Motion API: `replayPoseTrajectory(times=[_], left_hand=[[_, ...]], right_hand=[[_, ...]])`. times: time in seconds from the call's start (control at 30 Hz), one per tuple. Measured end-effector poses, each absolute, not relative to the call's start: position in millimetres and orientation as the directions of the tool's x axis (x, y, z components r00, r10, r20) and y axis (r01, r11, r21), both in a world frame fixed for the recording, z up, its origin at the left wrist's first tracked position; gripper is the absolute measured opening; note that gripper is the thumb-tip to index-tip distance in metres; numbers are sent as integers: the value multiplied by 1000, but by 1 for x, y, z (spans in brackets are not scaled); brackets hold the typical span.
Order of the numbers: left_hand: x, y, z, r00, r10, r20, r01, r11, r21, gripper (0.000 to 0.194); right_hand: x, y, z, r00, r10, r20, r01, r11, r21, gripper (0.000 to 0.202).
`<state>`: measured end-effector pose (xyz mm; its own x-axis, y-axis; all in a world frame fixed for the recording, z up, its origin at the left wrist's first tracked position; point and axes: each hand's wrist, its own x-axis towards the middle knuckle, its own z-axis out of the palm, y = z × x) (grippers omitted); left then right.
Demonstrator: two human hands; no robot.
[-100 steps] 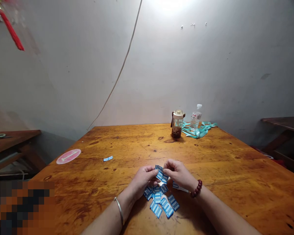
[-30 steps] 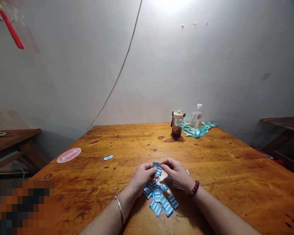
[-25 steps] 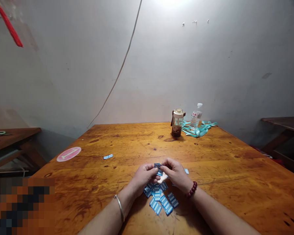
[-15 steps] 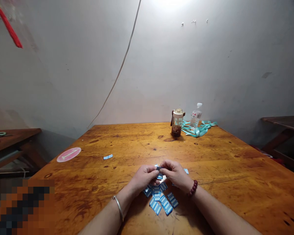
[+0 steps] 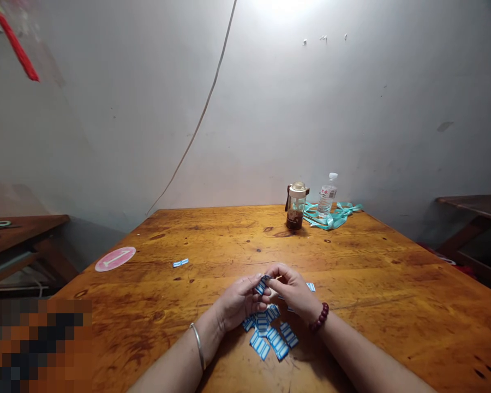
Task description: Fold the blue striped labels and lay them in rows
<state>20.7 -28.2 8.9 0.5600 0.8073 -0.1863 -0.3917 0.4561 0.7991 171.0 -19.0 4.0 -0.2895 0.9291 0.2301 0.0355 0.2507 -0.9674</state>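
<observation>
Both hands meet over the near middle of the table. Between the thumb and fingers of my left hand (image 5: 239, 300) is a small blue-and-white striped piece (image 5: 262, 285), perhaps a label. My right hand (image 5: 291, 288) pinches at a dark upper edge of the same piece; its fingertips partly hide what they grip. Just below lies a loose pile of similar striped pieces (image 5: 277, 343), overlapping at several angles. One more striped piece (image 5: 310, 286) shows beyond my right hand, and another striped strip (image 5: 180, 262) lies apart to the left.
Farther back on the wooden table (image 5: 221, 234) stand a lidded drink bottle (image 5: 296, 206) with dark contents and a clear water bottle (image 5: 327, 195) among turquoise ribbons (image 5: 334, 220). A pink numbered disc (image 5: 115, 258) is at the left edge. Behind is a wall (image 5: 245, 136).
My left hand has turned and its fingers have spread a little, so the striped piece now shows its face, tilted. My right hand stays pinched at its edge.
</observation>
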Motion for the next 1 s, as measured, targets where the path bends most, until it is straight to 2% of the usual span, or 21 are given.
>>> replayPoseTrajectory(times=[0.07, 0.17, 0.3, 0.43, 0.53, 0.67, 0.8, 0.9, 1.0], left_hand=[[20, -28, 9, 554, 810, -193, -398, 462, 792, 24], [19, -28, 9, 551, 811, -196, -402, 464, 790, 24], [20, -28, 6, 558, 809, -185, -399, 457, 795, 21], [21, -27, 4, 526, 826, -201, -341, 421, 840, 30], [23, -26, 4, 442, 885, -150, -243, 279, 929, 32], [27, -25, 4, 332, 942, -49, -141, 101, 985, 29], [25, -22, 5, 322, 946, -31, -136, 78, 988, 29], [16, -16, 9, 263, 964, 22, -58, -7, 998, 28], [5, -11, 15, 146, 976, 160, 162, -183, 970, 28]], right_hand=[[172, -21, 6, -253, 906, 338, 141, 380, -914, 10], [175, -24, 12, -258, 841, 475, 234, 531, -814, 16], [175, -28, 16, -306, 787, 536, 312, 614, -725, 15], [175, -27, 15, -241, 816, 526, 349, 578, -737, 15], [177, -23, 12, -168, 852, 495, 327, 522, -788, 14], [175, -21, 11, -164, 922, 351, 163, 376, -912, 11], [170, -21, 11, -193, 949, 248, -34, 246, -969, 15], [177, -14, 11, -95, 972, 217, -78, 210, -975, 14], [196, 0, 9, 45, 985, 168, -94, 171, -981, 15]])
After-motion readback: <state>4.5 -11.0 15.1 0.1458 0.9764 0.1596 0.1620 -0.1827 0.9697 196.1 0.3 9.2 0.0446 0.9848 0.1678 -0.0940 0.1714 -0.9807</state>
